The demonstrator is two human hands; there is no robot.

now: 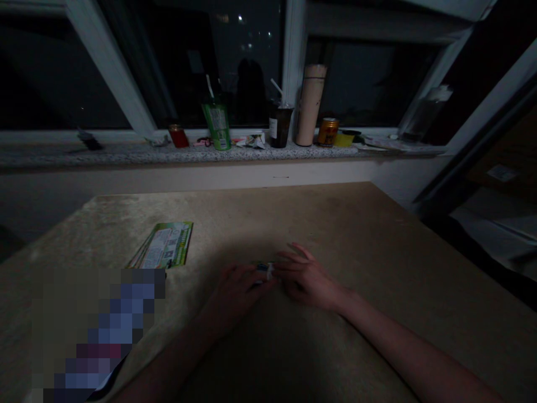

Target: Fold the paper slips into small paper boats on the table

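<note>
Between my two hands, at the middle of the table, is a small blue-and-white item [265, 268]. It is mostly covered by fingers, and its kind is too dark and small to tell. My left hand [241, 285] is closed over its left side, fingers curled. From the right, my right hand [304, 277] pinches the white end with thumb and fingertips, while another finger points away. Both hands rest low, close to the tabletop [327, 224].
Left of my hands lie fanned green printed cards [170, 245]. A blurred-out, pixelated area [113, 330] covers the near left. Along the granite windowsill [243, 155] stand a green cup [218, 126], a dark cup [280, 126], a pink tumbler [311, 106] and a golden can [328, 132].
</note>
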